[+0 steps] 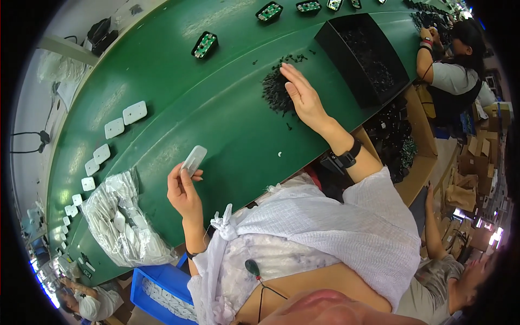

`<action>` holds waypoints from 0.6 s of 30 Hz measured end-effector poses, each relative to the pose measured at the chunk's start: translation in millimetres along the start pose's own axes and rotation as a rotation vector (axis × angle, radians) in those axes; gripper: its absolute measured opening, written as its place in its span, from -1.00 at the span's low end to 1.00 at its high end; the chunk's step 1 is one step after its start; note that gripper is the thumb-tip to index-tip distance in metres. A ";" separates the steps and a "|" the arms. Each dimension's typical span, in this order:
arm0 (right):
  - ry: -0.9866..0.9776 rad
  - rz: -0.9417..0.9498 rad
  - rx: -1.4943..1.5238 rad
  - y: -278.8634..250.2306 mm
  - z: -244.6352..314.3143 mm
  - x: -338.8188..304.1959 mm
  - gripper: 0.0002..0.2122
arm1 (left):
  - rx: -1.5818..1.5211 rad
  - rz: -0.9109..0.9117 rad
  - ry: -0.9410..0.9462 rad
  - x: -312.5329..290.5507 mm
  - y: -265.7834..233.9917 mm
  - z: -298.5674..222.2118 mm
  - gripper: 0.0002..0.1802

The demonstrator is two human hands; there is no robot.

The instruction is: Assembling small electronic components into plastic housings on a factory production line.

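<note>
My left hand (185,194) grips a small, pale, rounded rectangular plastic cover (195,158) between thumb and fingers, tilted above the green table (238,143). My right hand (307,102) is stretched out at the right side of a pile of small black parts (275,92). Its fingers are extended and the thumb stands apart; nothing shows in its grasp. The pile's parts are too small to name, and the hand hides some of them. A few lie scattered around it.
A black box (338,59) of dark parts stands right of the pile, with a cardboard box (420,108) beside the table. Pale covers (135,112) line the left, near a clear bag (105,227). Black housings with circuit boards (205,45) lie far; a blue bin (142,284) sits below. Co-workers flank me.
</note>
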State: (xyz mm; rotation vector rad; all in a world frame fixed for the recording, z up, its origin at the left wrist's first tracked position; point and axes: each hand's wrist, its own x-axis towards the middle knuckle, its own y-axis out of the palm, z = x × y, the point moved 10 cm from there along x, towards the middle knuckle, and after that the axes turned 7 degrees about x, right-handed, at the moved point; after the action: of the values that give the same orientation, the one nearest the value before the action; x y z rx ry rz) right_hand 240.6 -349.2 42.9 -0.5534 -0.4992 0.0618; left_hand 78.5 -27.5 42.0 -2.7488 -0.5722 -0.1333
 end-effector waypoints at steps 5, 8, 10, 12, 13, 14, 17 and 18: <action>-0.034 -0.148 -0.006 -99.4 38.9 38.6 -0.73 | 0.081 -0.062 -0.063 -14.1 -19.3 23.8 -0.77; 0.197 -0.175 -0.505 -186.7 -13.2 55.0 -0.61 | 0.098 -0.004 -0.091 -12.9 -13.6 31.8 -0.77; 0.535 0.151 -0.890 -221.6 -101.3 35.3 -0.42 | 0.074 0.016 -0.080 -10.1 -9.6 31.8 -0.77; 0.808 0.472 -1.046 -227.3 -137.3 14.7 -0.38 | 0.093 -0.015 -0.082 -8.1 -5.3 32.9 -0.77; 0.820 0.458 -0.908 -221.6 -137.0 14.2 -0.39 | 0.089 -0.017 -0.083 -7.2 -2.1 32.8 -0.77; 0.831 0.448 -0.762 -203.8 -124.7 12.4 -0.39 | 0.080 -0.013 -0.092 -7.3 -0.7 32.9 -0.77; 0.803 0.516 -0.532 -162.7 -127.2 3.1 -0.47 | 0.069 0.015 -0.106 -7.8 2.3 32.9 -0.77; 0.645 0.544 -0.683 -157.5 -134.0 7.3 -0.50 | 0.069 0.029 -0.112 -6.9 4.7 33.3 -0.77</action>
State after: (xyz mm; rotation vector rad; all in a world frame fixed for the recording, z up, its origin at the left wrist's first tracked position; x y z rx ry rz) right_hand 298.1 -547.5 29.1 -1.3119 0.2967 0.2265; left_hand 74.8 -22.9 8.1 -2.7090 -0.5546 0.0467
